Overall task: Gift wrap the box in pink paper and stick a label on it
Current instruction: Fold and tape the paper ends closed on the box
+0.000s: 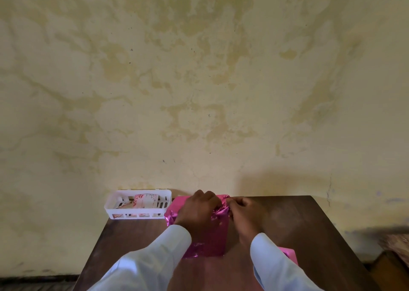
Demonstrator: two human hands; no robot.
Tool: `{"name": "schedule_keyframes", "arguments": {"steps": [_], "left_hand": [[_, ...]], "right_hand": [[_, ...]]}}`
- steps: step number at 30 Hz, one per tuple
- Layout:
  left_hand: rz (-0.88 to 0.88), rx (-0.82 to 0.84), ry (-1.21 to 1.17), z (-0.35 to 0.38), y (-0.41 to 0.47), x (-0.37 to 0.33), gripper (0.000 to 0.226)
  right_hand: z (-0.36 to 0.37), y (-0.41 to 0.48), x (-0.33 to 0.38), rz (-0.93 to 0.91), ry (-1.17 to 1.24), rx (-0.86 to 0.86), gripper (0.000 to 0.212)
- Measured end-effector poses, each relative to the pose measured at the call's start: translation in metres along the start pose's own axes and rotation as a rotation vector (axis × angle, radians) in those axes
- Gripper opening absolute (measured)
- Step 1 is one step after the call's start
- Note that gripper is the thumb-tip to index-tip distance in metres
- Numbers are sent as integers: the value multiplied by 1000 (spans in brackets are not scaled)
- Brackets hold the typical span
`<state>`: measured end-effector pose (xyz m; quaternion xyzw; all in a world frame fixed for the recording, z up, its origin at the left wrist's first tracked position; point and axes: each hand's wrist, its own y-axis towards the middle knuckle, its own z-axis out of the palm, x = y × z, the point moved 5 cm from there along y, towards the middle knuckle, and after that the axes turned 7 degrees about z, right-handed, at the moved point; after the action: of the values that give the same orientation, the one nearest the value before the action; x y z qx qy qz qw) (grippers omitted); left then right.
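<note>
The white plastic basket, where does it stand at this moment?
In the head view the white plastic basket stands at the far left corner of the table, against the wall, just left of the pink-wrapped box.

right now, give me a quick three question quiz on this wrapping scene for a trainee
1. True or false: the white basket stands on the table to the right of the pink-wrapped box.
2. Which hands grip the pink paper? A) left only B) right only C) both
3. Fill in: the paper is bunched at the box's ____ end, by the wall.

Key: 1 false, it stands to the left. 2 C, left hand and right hand both pinch it. 3 far.
</note>
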<state>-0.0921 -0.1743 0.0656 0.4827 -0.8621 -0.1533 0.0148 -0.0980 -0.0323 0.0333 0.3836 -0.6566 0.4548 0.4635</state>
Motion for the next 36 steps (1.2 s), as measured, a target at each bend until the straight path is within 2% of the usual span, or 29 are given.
{"name": "schedule_keyframes", "arguments": {"steps": [5, 9, 13, 17, 21, 25, 29, 33, 36], "left_hand": [[82, -50, 124, 0, 6, -10, 27], [178, -182, 220, 11, 0, -16, 21], [141, -246, 140, 13, -4, -19, 18], [91, -208, 51, 18, -4, -10, 24], [65, -120, 27, 21, -4, -5, 33], [67, -91, 13, 16, -3, -5, 37], [27, -70, -117, 14, -5, -1, 49], [-1, -122, -252, 7, -4, 5, 36], [-27, -107, -292, 13, -5, 10, 36]], "right_hand": [[0, 1, 0, -20, -16, -27, 15], [-1, 0, 4, -69, -17, -54, 15], [3, 1, 3, -93, -36, -72, 18], [3, 2, 2, -87, -12, -57, 16], [5, -2, 0, -84, 59, -38, 3], [6, -5, -5, -98, 105, -62, 8], [9, -4, -5, -120, 67, -104, 15], [13, -2, -5, -118, -5, -138, 15], [17, -3, -4, -132, -79, -143, 11]]}}
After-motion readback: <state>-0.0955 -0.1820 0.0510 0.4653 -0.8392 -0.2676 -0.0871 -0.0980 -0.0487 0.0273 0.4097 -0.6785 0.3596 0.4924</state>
